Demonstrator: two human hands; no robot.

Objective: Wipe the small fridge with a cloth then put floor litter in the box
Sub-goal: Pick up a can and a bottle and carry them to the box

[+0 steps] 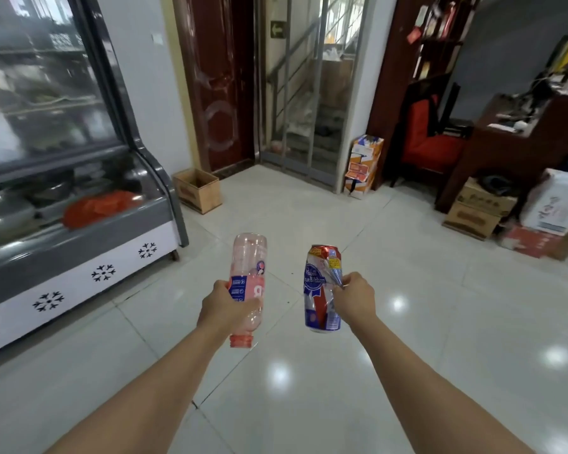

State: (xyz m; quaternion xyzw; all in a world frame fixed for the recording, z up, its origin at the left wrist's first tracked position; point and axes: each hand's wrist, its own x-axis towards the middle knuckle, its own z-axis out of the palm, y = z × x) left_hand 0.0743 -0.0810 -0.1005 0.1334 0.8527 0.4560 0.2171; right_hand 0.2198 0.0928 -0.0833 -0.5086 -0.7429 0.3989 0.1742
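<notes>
My left hand [225, 308] grips an empty pink plastic bottle [249, 267] held upside down, its red cap end pointing toward me. A dented blue, white and red beer can [320, 290] is pinched at its side by my right hand [354, 298]. Both are held out over the tiled floor. An open cardboard box [197, 190] stands ahead on the floor by the wall, between the glass-fronted display fridge [66, 178] on the left and a dark red door. No cloth is in view.
A glossy white tiled floor [407, 290] stretches ahead. A tall printed carton [363, 165] stands by the wall ahead right. Stacked cardboard boxes [479, 208], a dark wooden desk [522, 132] and a red chair [430, 139] crowd the right side.
</notes>
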